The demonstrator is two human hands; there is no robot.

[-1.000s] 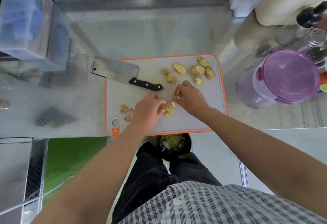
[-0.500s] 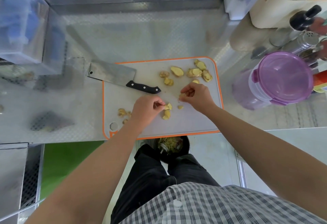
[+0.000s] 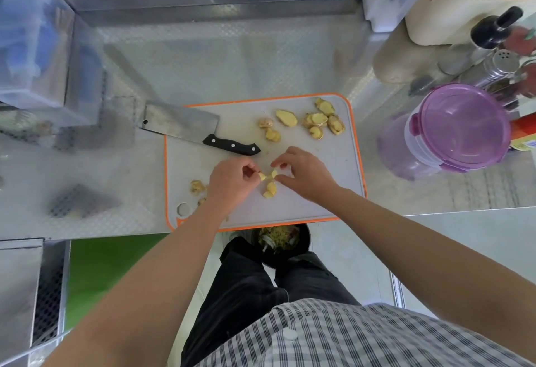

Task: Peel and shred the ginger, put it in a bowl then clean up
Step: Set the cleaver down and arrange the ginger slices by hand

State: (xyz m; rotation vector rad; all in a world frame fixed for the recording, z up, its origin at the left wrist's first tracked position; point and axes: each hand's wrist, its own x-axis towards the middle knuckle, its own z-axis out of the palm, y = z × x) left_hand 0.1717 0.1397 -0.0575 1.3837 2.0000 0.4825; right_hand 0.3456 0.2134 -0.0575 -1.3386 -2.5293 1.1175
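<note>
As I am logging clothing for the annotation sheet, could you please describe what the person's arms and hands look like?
The left forearm and right forearm are bare, with no sleeve in view on either. The left hand and right hand wear no gloves, and no ring, watch or bracelet shows. The torso wears a black-and-white checked shirt with a white button.

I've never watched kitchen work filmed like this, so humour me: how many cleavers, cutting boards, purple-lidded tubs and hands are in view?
Cleaver: 1
Cutting board: 1
Purple-lidded tub: 1
Hands, both pinching ginger: 2 (left hand, right hand)
Total: 5
</note>
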